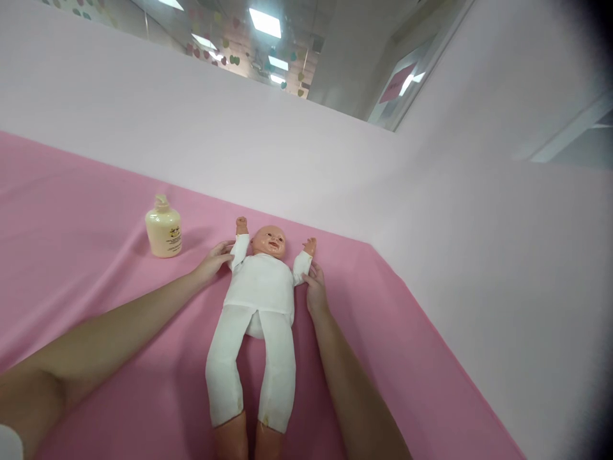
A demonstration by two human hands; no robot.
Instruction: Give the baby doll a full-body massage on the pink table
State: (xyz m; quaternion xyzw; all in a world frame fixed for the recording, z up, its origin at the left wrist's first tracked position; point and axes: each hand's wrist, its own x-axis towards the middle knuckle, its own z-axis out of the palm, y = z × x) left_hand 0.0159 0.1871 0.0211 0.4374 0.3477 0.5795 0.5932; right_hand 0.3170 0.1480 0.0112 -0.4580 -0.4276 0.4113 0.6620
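1. In the head view, the doll point(261, 281) is seen lying face up on the pink cloth point(138, 377), its head towards the wall point(287, 169) and its feet cut off by the lower edge.
2. One raised arm of the doll appears to be lightly grasped by the left hand point(214, 260), with the sleeve taken between thumb and fingers; how firmly it is held cannot be told.
3. The other raised arm is held in much the same way by the right hand point(317, 291), its thumb being laid on the near side of the sleeve.
4. If the arms were pulled unevenly, the doll could be twisted or dragged askew on the cloth.
5. If only fabric is pinched, the sleeves could be slipped through and the hold lost.
6. Because the head is placed near the wall, it could be bumped by a push that way.
7. The bottle point(164, 231) is stood upright beyond the left hand, apart from it; by a wide outward sweep, or by a tug on the wrinkled cloth, it could be toppled.
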